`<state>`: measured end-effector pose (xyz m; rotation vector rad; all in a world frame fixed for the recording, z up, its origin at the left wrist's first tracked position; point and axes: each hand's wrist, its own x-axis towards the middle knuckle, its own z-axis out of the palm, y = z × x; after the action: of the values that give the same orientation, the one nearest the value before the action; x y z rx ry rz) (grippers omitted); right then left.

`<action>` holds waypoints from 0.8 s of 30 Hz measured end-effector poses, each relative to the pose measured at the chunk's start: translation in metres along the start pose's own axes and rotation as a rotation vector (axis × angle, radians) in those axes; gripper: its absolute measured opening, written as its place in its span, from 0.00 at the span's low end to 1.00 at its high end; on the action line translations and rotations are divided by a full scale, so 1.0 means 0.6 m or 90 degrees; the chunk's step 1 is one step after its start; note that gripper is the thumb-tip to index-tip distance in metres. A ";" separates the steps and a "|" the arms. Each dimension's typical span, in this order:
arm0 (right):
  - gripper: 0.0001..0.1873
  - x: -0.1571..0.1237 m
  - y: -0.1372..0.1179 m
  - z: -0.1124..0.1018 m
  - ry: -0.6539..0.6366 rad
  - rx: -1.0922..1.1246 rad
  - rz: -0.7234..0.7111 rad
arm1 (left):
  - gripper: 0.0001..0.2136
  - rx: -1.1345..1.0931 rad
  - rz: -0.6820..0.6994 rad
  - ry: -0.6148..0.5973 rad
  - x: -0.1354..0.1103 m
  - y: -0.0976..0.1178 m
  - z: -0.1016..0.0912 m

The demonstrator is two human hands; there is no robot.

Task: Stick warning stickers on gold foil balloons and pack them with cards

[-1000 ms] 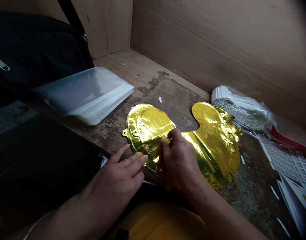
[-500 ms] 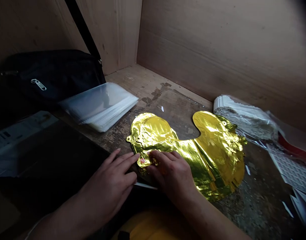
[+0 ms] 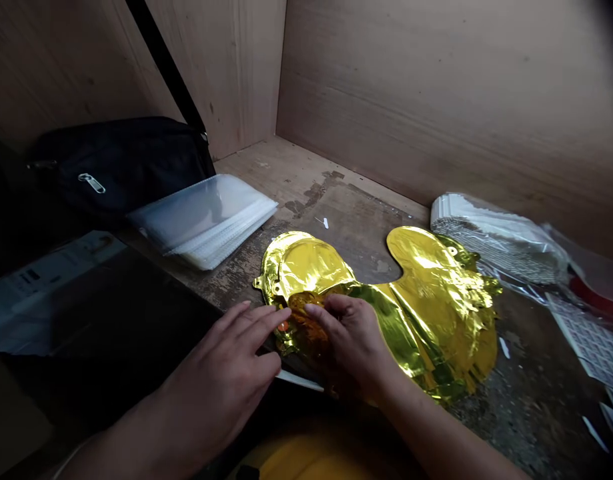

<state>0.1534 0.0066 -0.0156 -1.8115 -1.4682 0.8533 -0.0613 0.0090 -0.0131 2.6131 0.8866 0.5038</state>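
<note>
Flat gold foil balloons (image 3: 421, 300), several in a curved stack, lie before me with small holed tabs along their edges. My right hand (image 3: 356, 337) pinches the near left end of the top balloon between thumb and fingers. That end is lifted and curled, and looks darker orange there. My left hand (image 3: 236, 353) lies with its fingers stretched out, the tips touching the foil edge beside a small reddish spot (image 3: 284, 326). A thin white strip (image 3: 300, 381) shows under the hands at the table edge.
A stack of clear plastic sleeves (image 3: 211, 217) lies back left, before a black bag (image 3: 131, 160). At the right are a plastic-wrapped white bundle (image 3: 496, 233) and patterned sheets (image 3: 591, 340). Wooden panels (image 3: 411, 100) close off the back. Small white scraps (image 3: 325, 223) dot the table.
My right hand has drawn up the balloon's near left end, which now curls under its fingers. The left hand has stayed at the foil edge. The view has shifted slightly.
</note>
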 end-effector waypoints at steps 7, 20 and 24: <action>0.21 0.025 -0.005 -0.010 -0.116 0.096 0.056 | 0.05 0.012 0.084 -0.023 0.014 0.008 0.016; 0.11 -0.012 -0.003 -0.013 0.053 0.045 -0.041 | 0.02 0.043 0.096 -0.119 0.038 -0.004 0.024; 0.11 -0.035 -0.006 0.008 0.027 -0.253 -0.195 | 0.04 0.037 0.085 -0.121 0.040 -0.003 0.025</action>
<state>0.1441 -0.0130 -0.0138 -1.7924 -1.9263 0.3875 -0.0380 0.0224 -0.0219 2.7293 0.6799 0.2592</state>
